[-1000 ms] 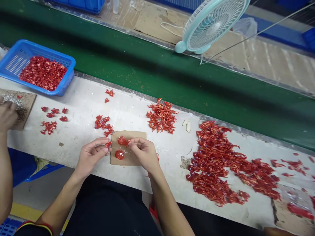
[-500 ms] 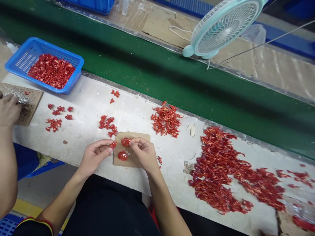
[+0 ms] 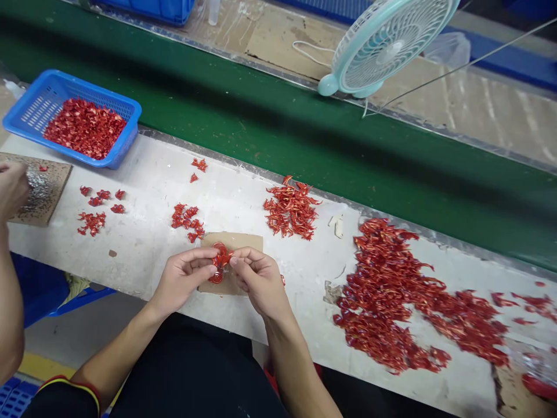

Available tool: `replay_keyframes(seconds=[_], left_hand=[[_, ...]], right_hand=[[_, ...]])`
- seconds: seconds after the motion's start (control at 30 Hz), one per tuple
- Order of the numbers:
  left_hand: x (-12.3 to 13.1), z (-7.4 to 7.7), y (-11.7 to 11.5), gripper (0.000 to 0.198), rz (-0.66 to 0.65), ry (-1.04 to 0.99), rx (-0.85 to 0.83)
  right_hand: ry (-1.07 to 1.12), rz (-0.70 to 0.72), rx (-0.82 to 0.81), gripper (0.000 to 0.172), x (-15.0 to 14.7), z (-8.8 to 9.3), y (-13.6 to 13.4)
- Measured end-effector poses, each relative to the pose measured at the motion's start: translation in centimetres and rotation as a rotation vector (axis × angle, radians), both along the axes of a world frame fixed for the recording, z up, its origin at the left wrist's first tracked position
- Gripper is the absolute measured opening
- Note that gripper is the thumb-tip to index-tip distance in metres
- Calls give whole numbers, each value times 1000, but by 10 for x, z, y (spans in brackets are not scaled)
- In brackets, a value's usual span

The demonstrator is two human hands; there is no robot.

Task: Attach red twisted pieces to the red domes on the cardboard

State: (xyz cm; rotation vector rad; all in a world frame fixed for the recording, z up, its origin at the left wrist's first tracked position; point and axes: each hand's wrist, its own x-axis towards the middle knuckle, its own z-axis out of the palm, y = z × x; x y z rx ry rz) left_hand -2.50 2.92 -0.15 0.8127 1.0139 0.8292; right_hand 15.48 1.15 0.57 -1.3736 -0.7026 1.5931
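My left hand (image 3: pixel 185 278) and my right hand (image 3: pixel 261 281) meet above a small piece of cardboard (image 3: pixel 250 241). Each is closed in a pinch on a small shiny red plastic piece, and the two pieces touch or nearly touch between my fingertips. Their exact shape is too small to make out. Below them on the cardboard are two red round dishes: the upper dish (image 3: pixel 220 248) is partly covered by the pieces, and the lower dish (image 3: pixel 216 277) by my left fingers. Left of the cardboard lies a small cluster of red pieces (image 3: pixel 187 217).
Red pointed pieces form a pile (image 3: pixel 291 209) behind my right hand and a larger heap (image 3: pixel 383 296) at right. A blue basket (image 3: pixel 126 139) holds red pieces at left, near another person's hand (image 3: pixel 13 188). A turquoise fan (image 3: pixel 387 55) stands beyond the green belt (image 3: pixel 261 133).
My left hand has moved right, bringing its red piece against or close to the one in my right hand. The other person's hand has shifted slightly. The view has tilted a little.
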Motion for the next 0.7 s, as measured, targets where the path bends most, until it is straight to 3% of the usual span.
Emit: replay_keyframes(seconds=[0.23,0.37,0.57,0.7], left_hand=[[4,0,-2,30,27,6,-21],[6,0,-2,29,44,20,28],[13,3,-4,22,57,89,132],[22,7,-14,19,83,108,152]], right_hand=[[-190,-41,188,20,-7,7,-5],[-261,-79,187,21,-9,7,-11],[-154,-147,172,20,-12,7,-18],[-197,-203,185,18,-12,8,-24]])
